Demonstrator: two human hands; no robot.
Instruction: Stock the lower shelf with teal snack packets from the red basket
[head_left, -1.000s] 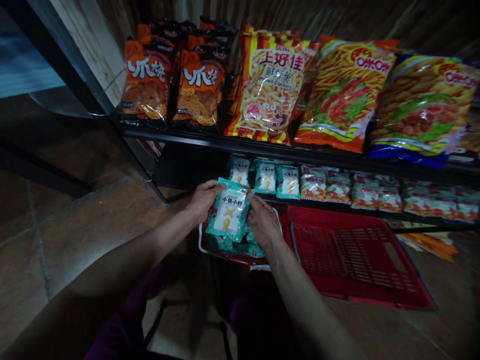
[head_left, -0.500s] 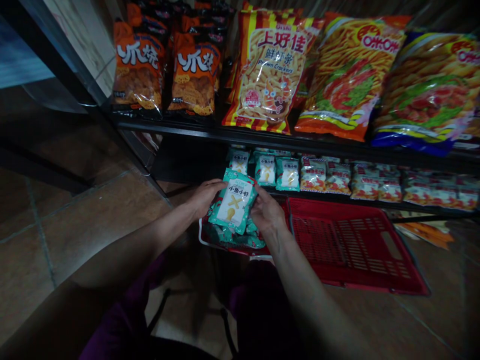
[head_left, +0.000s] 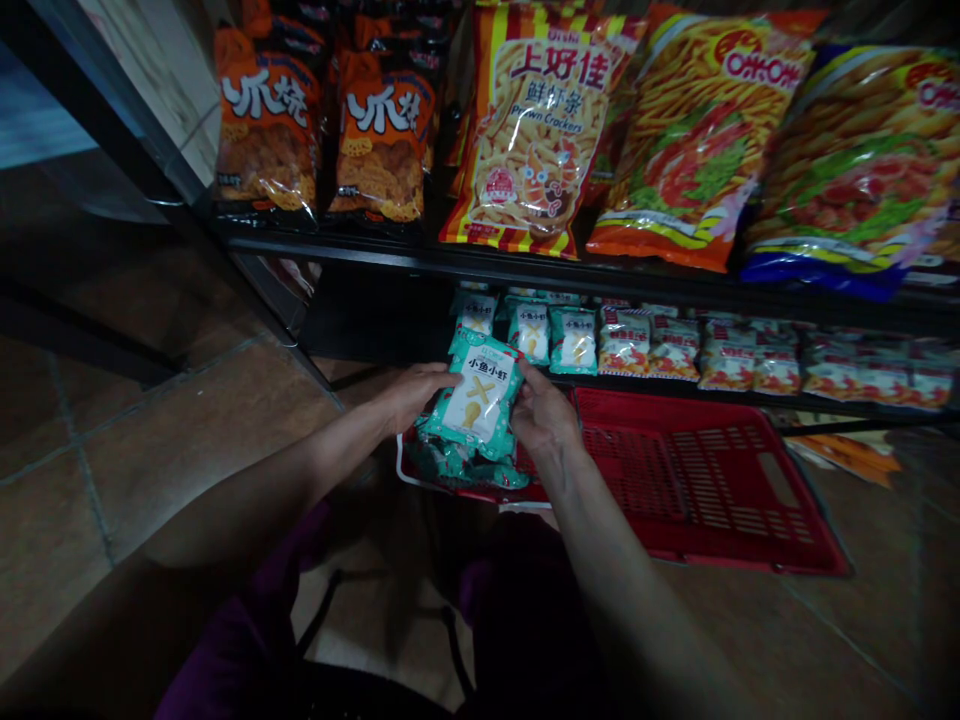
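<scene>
Both of my hands grip one teal snack packet (head_left: 481, 400) with a white label and yellow crackers on it. My left hand (head_left: 414, 391) holds its left edge and my right hand (head_left: 545, 419) holds its right edge, fingers curled. The packet is lifted above a red basket (head_left: 420, 472) that holds several more teal packets (head_left: 457, 465). Matching teal packets (head_left: 531, 331) stand in a row on the low shelf just beyond it.
A second red basket (head_left: 697, 485) lies on the tiled floor to the right. The black shelf edge (head_left: 525, 270) carries large orange, striped and blue snack bags above. Red-and-white small packets (head_left: 675, 350) fill the lower shelf's right side. Brown tiles stretch to the left.
The teal packet and both hands have risen and moved forward toward the low shelf. The view has tilted slightly, so the shelves sit higher in the picture.
</scene>
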